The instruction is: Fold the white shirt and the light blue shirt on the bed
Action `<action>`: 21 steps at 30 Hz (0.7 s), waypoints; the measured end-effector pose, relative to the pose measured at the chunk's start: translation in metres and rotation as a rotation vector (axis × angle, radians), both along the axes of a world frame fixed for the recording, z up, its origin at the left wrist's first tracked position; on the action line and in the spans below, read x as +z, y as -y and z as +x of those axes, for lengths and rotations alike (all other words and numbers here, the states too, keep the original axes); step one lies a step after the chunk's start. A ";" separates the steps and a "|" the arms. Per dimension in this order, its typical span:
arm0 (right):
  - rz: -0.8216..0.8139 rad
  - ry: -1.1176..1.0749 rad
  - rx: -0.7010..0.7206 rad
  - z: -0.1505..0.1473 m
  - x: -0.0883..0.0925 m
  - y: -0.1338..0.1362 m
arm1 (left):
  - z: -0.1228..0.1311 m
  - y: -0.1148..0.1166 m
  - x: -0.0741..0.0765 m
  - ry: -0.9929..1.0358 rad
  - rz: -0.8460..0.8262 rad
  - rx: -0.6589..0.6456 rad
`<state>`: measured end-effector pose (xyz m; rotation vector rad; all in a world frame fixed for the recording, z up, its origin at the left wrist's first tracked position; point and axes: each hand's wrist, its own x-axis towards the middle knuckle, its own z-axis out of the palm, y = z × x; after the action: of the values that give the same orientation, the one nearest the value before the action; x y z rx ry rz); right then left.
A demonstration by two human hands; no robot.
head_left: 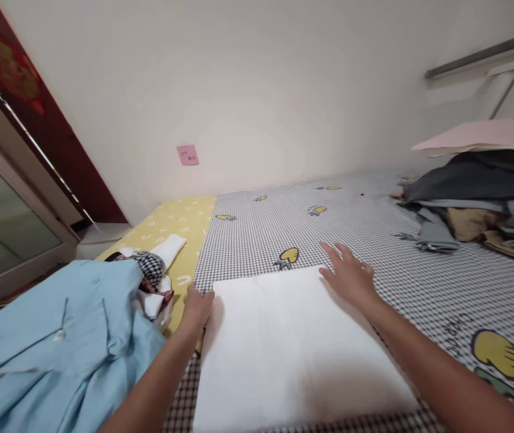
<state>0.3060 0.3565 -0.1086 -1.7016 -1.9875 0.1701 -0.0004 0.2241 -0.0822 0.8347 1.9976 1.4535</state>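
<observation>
White cloth point(279, 343) on checked sheet point(257, 240); right hand point(351, 278) splayed, grasping nothing; left hand point(198, 308) grip unclear.

No text reads clearly: dark marks point(189, 156) on the square pink paper note point(187, 162) and curved lettering point(456, 332) on the black-and-white checked cloth point(250, 240) are illegible.

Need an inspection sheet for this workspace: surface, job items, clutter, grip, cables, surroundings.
Surface: checked cover with yellow prints; yellow patterned cover beyond its left edge.
Job items: white rectangular sheet, lying flat; material unclear.
Clutter: light blue garment at left; piled clothes at right, pink sheet on top.
Grip: left hand at the sheet's far left corner, hold unclear; right hand at the far right corner, fingers spread.
Cables: nothing seen.
Surroundings: pale wall with pink note; grey rail at upper right.
</observation>
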 end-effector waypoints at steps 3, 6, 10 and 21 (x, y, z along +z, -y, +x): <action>0.116 0.127 0.085 -0.027 0.024 0.030 | 0.032 -0.003 0.026 -0.609 0.126 -0.039; 0.142 0.168 0.112 -0.051 0.024 0.050 | 0.060 -0.013 0.017 -1.264 0.162 -0.239; 0.063 0.314 0.135 -0.055 -0.025 0.050 | 0.060 -0.016 -0.054 -1.256 -0.118 -0.425; -0.107 0.258 0.223 -0.044 -0.085 0.031 | 0.043 -0.014 -0.105 -1.030 -0.308 -0.378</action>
<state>0.2615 0.3259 -0.1938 -1.6313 -2.3983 0.1416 0.0430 0.2381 -0.1869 1.9309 2.4264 0.4616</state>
